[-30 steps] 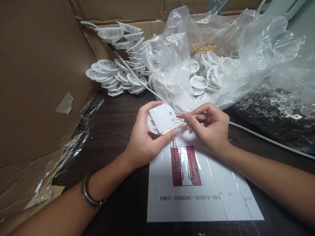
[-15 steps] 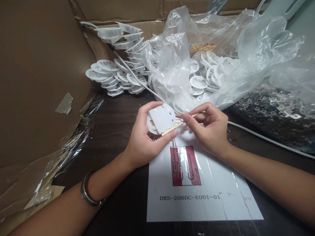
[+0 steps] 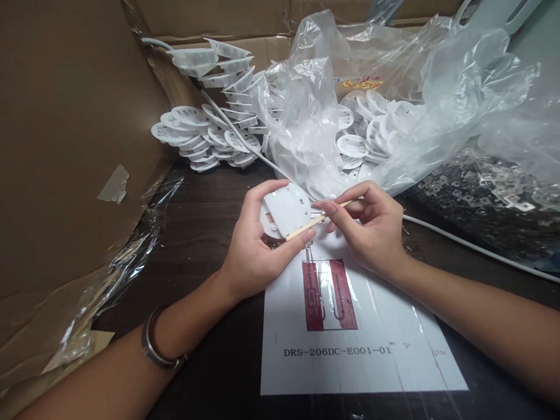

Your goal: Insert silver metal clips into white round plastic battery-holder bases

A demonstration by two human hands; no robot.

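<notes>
Tilted up in front of me is a round white plastic plate (image 3: 286, 210) with small slots and a square cut-out. My left hand (image 3: 258, 239) is closed on its edge, fingers at the top and thumb along the lower right. A thin pale wooden stick (image 3: 312, 222) slants across the plate's lower right edge, its tip by my left thumb. My right hand (image 3: 371, 224) pinches this stick between thumb and fingers. Below the hands lies a printed sheet (image 3: 363, 373) with a red-and-white picture and lettering.
White round plates (image 3: 188, 119) are piled at the back left, and more of them (image 3: 380, 128) lie beside a clear plastic bag (image 3: 315, 105). Small metal pieces (image 3: 490, 192) fill a bag at right. A white cable (image 3: 476, 245) crosses the dark table (image 3: 196, 216). Cardboard (image 3: 65, 146) walls the left.
Almost nothing differs. Both hands, the plate and the stick have shifted very slightly, with the same holds kept.
</notes>
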